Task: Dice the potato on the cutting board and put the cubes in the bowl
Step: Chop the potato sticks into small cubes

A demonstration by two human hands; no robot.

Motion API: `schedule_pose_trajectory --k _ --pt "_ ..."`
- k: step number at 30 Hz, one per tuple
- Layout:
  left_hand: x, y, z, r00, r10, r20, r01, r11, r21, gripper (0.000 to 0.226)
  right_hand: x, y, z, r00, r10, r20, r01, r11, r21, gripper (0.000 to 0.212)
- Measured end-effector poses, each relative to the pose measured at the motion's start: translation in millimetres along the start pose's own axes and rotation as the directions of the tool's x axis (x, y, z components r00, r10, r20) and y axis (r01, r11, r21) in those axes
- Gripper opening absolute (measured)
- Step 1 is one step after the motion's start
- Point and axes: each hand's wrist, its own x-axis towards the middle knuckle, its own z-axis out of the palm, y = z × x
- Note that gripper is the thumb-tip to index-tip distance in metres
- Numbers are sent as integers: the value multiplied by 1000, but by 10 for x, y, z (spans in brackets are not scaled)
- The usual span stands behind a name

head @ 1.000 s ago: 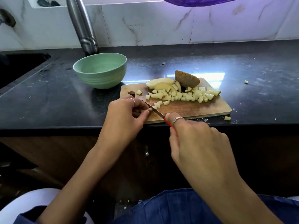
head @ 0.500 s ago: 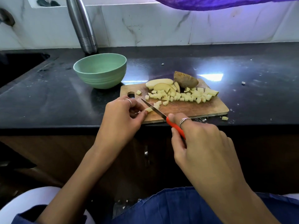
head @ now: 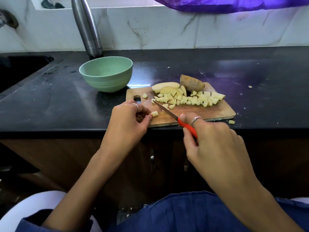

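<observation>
Knife (head: 173,117) handle's rear hidden in right hand (head: 215,144), bottle (head: 87,25) top cut off — purple cloth (head: 234,4) too.

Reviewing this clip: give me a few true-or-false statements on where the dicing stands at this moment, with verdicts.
1. The green bowl already holds potato cubes. False: its visible inside shows none; the diced cubes lie on the cutting board.
2. The right hand grips a knife with a red handle. True.
3. The left hand pinches a potato piece at the board's near left edge. True.
4. All of the potato is diced. False: an unpeeled chunk and several slices remain at the board's far side.
5. A stray cube lies on the counter off the board's near right corner. True.
</observation>
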Motion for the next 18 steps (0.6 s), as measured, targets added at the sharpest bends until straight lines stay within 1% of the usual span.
schedule_pose_trajectory --k 3,5,10,14,18 --pt "-5 0 -11 1000 -1 -12 1 1000 7 8 -25 -54 -48 1000 -21 -10 22 997 74 29" --pt "-2 -4 -9 1000 0 -19 0 1000 8 7 -57 -97 -39 999 -35 3 34 995 93 30" --pt "7 -14 7 999 0 -34 1 1000 13 3 -129 -137 41 998 1 56 -3 999 38 39" --pt "9 -23 14 1000 3 -29 -3 1000 11 3 -198 -110 -25 998 -3 56 2 1000 20 39" --pt "1 -37 19 999 16 -34 -15 1000 19 6 -128 -87 -87 999 37 30 -37 999 11 34"
